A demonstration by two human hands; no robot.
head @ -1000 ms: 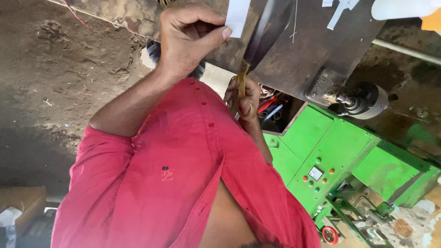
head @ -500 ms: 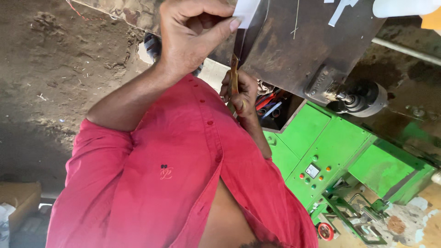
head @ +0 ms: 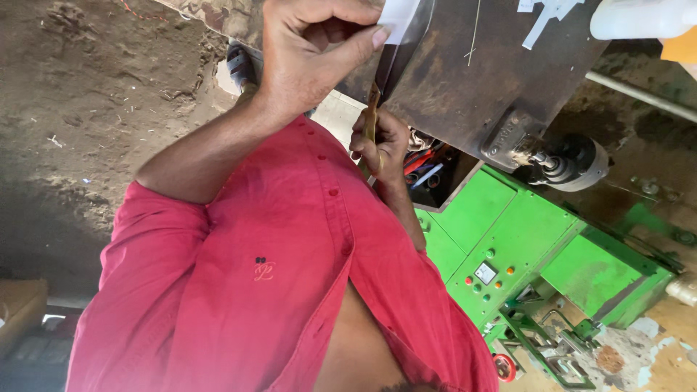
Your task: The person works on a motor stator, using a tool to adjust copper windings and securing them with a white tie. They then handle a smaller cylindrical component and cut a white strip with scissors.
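Head view, read from left to right. At far left lies bare earthen floor [head: 87,109], with a cardboard box [head: 18,312] at the lower left edge. The person's red shirt [head: 239,290] fills the near centre. One hand [head: 312,51], whose forearm crosses the shirt from the left, is curled nearly closed at the top of the view, its thumb and forefinger pinching the lower corner of a white paper strip [head: 398,16] that runs off the top edge; which of the person's own two sides this hand belongs to cannot be told with certainty, but its thumb placement suggests the left. Just below and slightly right of it, the other hand [head: 381,149] is closed around the lower end of a thin brass-coloured blade [head: 372,109], seemingly scissors, though the form is too small to confirm. The long axis of the blade runs nearly vertically in the picture, tip toward the pinched strip, so the strip lies directly above the tool hand, and the pinching hand is the one nearer to it. Both meet at the edge of a dark rusty metal desk [head: 472,80]. Further right stands a green control cabinet [head: 523,247] with small buttons, and a white plastic container [head: 639,18] at the top right corner.
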